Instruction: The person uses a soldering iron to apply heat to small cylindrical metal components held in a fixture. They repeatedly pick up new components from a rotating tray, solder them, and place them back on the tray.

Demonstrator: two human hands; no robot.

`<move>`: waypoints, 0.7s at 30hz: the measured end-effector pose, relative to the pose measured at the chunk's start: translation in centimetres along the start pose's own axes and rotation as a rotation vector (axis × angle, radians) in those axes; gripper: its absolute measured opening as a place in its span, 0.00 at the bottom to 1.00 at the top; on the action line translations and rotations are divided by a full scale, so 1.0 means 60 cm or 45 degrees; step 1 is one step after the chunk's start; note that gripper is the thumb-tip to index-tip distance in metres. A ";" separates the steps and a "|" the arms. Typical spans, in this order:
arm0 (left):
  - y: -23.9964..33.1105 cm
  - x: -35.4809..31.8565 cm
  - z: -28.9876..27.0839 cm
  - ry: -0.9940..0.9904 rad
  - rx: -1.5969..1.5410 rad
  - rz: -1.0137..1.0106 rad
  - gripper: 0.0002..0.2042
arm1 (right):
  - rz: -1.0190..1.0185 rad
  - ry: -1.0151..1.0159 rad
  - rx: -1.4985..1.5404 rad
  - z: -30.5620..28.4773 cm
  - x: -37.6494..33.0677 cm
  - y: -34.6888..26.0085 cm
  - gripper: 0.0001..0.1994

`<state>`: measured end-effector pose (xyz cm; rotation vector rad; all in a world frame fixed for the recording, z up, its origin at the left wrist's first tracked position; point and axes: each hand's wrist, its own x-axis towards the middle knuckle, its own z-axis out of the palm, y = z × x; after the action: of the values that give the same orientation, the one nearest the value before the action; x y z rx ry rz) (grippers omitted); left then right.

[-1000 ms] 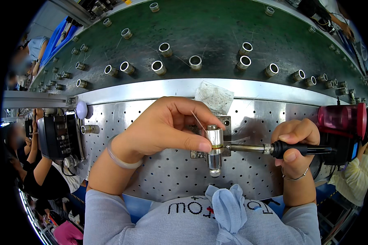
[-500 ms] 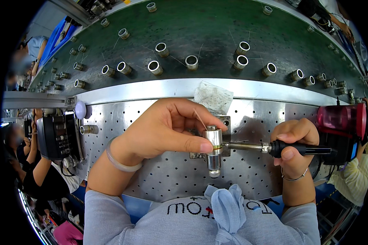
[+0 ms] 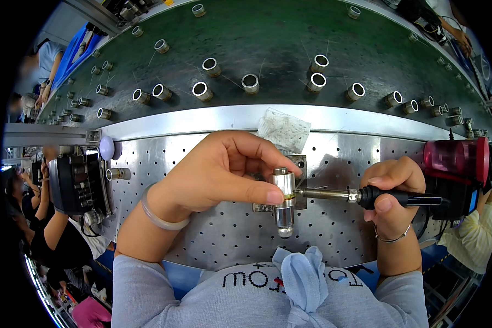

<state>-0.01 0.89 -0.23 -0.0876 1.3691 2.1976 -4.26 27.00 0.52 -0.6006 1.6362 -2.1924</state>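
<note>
Grey sleeves — bracelets on wrists.

Green conveyor belt [image 3: 268, 38] is running across the top, carrying scattered short metal sleeves [image 3: 250, 83] standing open-end up. Perforated steel table [image 3: 164, 158] is sitting below a bright metal rail [image 3: 202, 117]. Crumpled clear plastic bag [image 3: 283, 130] is lying at the rail edge. Black device [image 3: 76, 180] is sitting at the table's left end, white knob [image 3: 107, 147] just beside it. Red cylindrical unit [image 3: 456, 156] is sitting at the right end. Other people are working at left [image 3: 44, 54] and top right [image 3: 448, 22]
</note>
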 end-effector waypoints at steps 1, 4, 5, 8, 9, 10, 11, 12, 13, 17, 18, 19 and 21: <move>-0.001 0.001 -0.001 -0.013 -0.006 0.001 0.20 | -0.005 -0.017 0.021 -0.002 0.001 0.002 0.13; -0.002 0.003 -0.004 -0.048 -0.011 0.006 0.21 | -0.014 -0.017 0.059 -0.001 0.001 0.004 0.14; -0.003 0.003 -0.005 -0.052 -0.003 0.010 0.21 | -0.018 -0.012 0.052 -0.001 0.001 0.005 0.14; -0.002 0.004 -0.005 -0.059 0.007 0.005 0.21 | -0.021 -0.009 0.038 -0.001 0.001 0.006 0.14; -0.001 0.003 -0.006 -0.059 0.007 0.000 0.21 | -0.016 -0.016 0.038 0.000 0.002 0.006 0.14; -0.002 0.003 -0.006 -0.058 0.008 0.001 0.21 | -0.012 -0.022 0.038 0.000 0.002 0.006 0.14; -0.002 0.004 -0.006 -0.059 0.009 0.002 0.21 | -0.006 -0.023 0.032 0.000 0.002 0.006 0.14; -0.002 0.004 -0.005 -0.060 0.010 0.003 0.21 | 0.000 -0.023 0.026 -0.001 0.002 0.005 0.14; -0.002 0.004 -0.006 -0.065 0.003 0.002 0.21 | 0.005 -0.024 0.020 -0.001 0.001 0.005 0.14; -0.004 0.004 -0.008 -0.073 -0.012 0.005 0.21 | -0.011 -0.018 -0.003 0.000 0.001 0.007 0.13; -0.004 0.004 -0.008 -0.077 -0.015 0.008 0.21 | -0.029 -0.030 -0.009 0.000 0.001 0.007 0.13; -0.003 0.004 -0.009 -0.076 -0.019 0.006 0.21 | -0.047 -0.043 -0.015 -0.001 0.002 0.008 0.13; -0.003 0.005 -0.007 -0.069 -0.023 0.000 0.21 | -0.143 -0.099 -0.099 -0.007 0.003 0.011 0.14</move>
<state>-0.26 0.70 -0.66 -0.0342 1.3195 2.1964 -4.62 27.11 -0.19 -0.8080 1.6910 -2.1614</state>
